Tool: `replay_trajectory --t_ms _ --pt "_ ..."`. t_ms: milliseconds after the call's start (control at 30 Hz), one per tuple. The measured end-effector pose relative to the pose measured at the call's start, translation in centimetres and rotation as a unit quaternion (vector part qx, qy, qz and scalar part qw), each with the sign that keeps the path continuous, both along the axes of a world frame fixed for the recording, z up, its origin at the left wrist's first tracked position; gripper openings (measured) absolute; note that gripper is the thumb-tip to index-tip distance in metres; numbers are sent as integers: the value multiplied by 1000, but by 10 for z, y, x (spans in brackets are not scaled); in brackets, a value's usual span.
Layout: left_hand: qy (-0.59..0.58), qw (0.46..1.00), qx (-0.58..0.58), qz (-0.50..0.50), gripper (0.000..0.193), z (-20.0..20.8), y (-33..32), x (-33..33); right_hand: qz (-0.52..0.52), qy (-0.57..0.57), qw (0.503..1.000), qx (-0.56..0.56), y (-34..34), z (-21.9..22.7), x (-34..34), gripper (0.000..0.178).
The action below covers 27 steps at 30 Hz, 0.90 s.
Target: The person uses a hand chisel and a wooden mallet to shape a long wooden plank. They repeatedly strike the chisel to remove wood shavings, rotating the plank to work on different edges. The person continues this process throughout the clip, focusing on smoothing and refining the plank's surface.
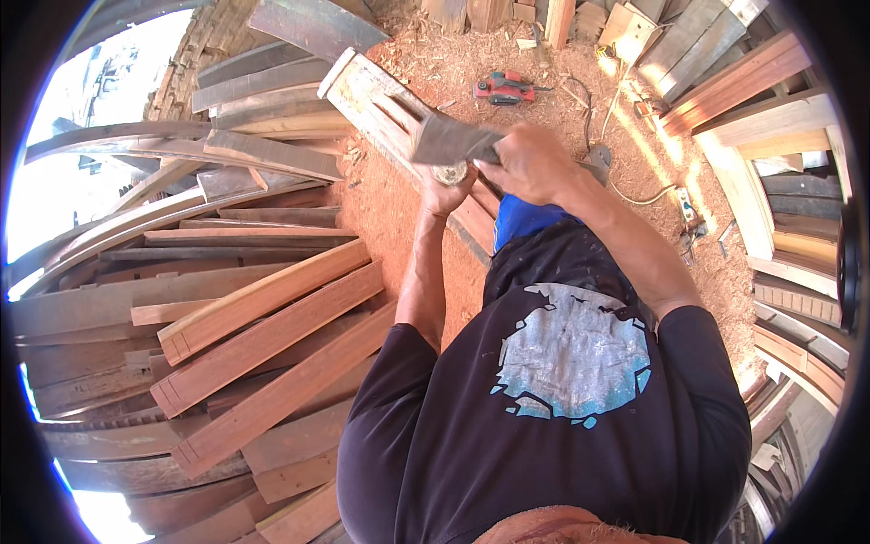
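My right hand (535,165) is closed around the grip of a machete-like chopping knife (453,142), slightly smeared by motion. Its broad grey blade points left, just above my left hand (444,192). In that hand's closed fingers is a short round wooden piece (450,172), its pale end facing up toward me. Beneath both hands lies a long, thick wooden plank (370,95) with slots cut in it, slanting from the upper left toward my legs. The blade covers part of the plank, and I cannot tell whether it touches the round piece.
A red electric planer (507,88) rests on the sawdust-covered ground (362,213) ahead. A cable (625,195) runs along the right to a power strip (686,207). Stacked curved boards (272,335) fill the left side; more timber (739,86) stands at the right.
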State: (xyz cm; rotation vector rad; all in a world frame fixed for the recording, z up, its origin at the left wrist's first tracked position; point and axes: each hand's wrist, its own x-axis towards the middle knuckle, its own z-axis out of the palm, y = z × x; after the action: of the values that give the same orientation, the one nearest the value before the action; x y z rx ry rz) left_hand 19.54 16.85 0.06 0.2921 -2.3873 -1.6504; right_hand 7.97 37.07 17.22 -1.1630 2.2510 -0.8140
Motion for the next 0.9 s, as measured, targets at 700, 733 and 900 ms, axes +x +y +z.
replay_trajectory --t_ms 700,733,900 --pt "-124 990 -69 12 49 11 27 -137 -270 -300 908 -111 110 -82 -41 26" --pt "-147 985 -90 -22 51 7 26 -144 -286 -320 895 -122 117 -83 -45 24" --pt "-238 956 -150 -88 46 -10 21 -159 -345 -296 868 -201 136 -98 -73 19"
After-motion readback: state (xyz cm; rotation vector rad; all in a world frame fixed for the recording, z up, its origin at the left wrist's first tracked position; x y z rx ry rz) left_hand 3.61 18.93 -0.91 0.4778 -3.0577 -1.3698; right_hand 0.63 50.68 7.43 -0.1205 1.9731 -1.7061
